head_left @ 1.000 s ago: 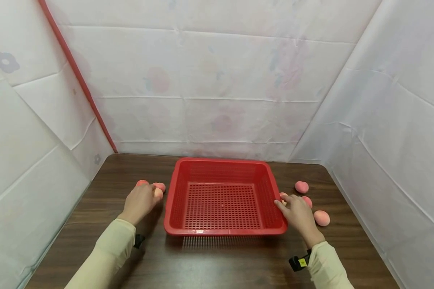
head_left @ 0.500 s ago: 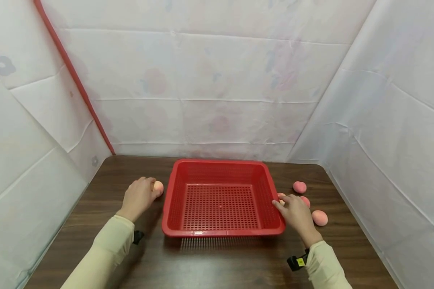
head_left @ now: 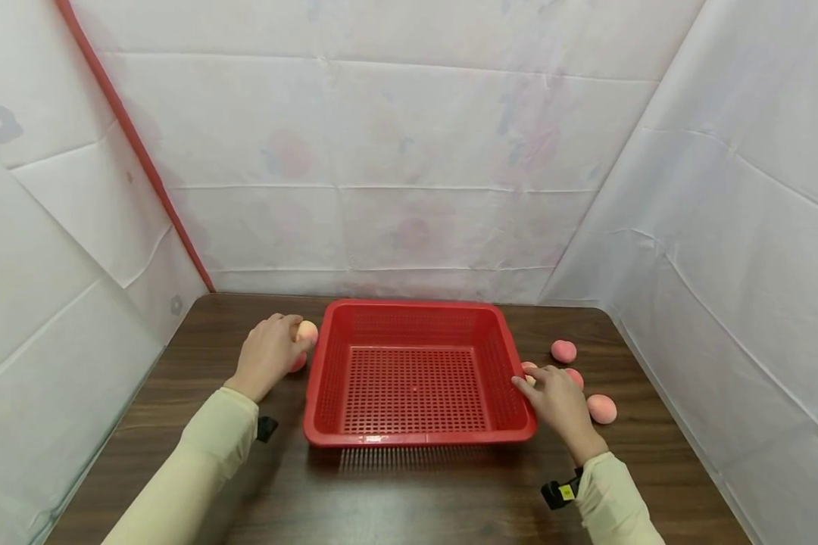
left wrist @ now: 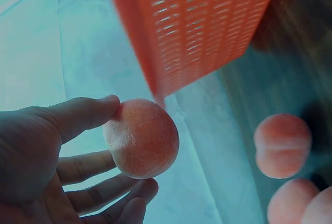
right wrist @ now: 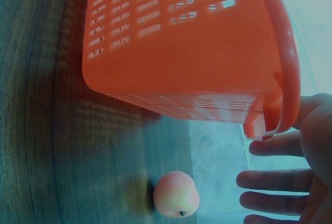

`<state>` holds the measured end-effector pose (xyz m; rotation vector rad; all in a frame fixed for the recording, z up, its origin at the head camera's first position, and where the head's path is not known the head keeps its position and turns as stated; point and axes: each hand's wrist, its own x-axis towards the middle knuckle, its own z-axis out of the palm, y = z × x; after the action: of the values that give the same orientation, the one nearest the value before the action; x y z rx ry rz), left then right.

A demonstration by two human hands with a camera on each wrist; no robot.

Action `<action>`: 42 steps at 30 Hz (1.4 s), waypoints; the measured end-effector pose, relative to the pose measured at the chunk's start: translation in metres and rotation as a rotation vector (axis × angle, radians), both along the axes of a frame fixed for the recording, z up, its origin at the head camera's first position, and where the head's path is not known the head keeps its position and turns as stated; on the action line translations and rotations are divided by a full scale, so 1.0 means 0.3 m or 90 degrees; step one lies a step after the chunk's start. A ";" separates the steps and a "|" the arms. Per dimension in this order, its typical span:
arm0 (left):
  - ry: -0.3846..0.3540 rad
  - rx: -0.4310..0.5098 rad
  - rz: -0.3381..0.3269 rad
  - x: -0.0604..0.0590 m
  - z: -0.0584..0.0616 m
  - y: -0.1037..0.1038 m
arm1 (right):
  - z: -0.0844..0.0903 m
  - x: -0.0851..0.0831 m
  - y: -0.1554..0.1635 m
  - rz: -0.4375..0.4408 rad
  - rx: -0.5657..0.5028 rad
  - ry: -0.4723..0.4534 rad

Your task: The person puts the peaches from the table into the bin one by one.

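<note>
We see a peach (head_left: pixel 307 331) pinched between the thumb and fingers of the left hand (head_left: pixel 267 357), lifted just off the table beside the far left corner of a red basket (head_left: pixel 414 439). In the left wrist view the peach (left wrist: pixel 141 138) shows whole, with the thumb on top and the fingers curled under it. Another peach (head_left: pixel 298 362) lies under that hand, mostly hidden; the left wrist view shows two or three peaches (left wrist: pixel 282 145) below, cut off by the picture's edge, so we cannot count them.

The right hand (head_left: pixel 559 401) rests with relaxed, straight fingers against the basket's right rim, grasping nothing. A peach (head_left: pixel 529 369) just beyond its fingertips is half covered. Three more peaches (head_left: pixel 563 351) lie to the right of the basket; the middle one is partly behind the hand.

All of this sits on a dark wooden table (head_left: pixel 409 499), with white sheets around it.
</note>
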<state>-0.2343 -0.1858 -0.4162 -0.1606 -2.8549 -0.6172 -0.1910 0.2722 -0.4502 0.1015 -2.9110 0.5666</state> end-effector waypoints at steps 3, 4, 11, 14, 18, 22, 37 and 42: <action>0.004 0.001 -0.011 -0.009 0.024 0.010 | 0.003 0.001 -0.001 0.003 0.003 0.004; 0.009 0.001 -0.014 -0.012 0.030 0.015 | 0.004 0.001 -0.001 0.005 0.004 0.003; 0.019 0.003 -0.039 -0.021 0.062 0.046 | 0.007 0.002 -0.002 0.005 0.001 -0.006; 0.011 0.001 -0.044 -0.027 0.071 0.060 | 0.007 0.003 -0.001 0.002 -0.002 -0.021; 0.010 0.005 -0.042 -0.042 0.081 0.079 | 0.009 0.003 -0.002 -0.003 -0.006 -0.030; 0.016 0.012 -0.042 -0.054 0.088 0.094 | 0.015 0.004 -0.008 -0.004 -0.007 -0.023; 0.007 0.027 -0.065 -0.097 0.138 0.208 | 0.022 0.008 -0.017 -0.006 -0.021 -0.009; -0.004 0.034 -0.069 -0.103 0.129 0.236 | 0.023 0.012 -0.019 -0.008 -0.024 -0.014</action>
<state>-0.2651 -0.1151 -0.3774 -0.3062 -2.8478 -0.7144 -0.1875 0.2663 -0.4432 0.0727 -2.9186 0.6235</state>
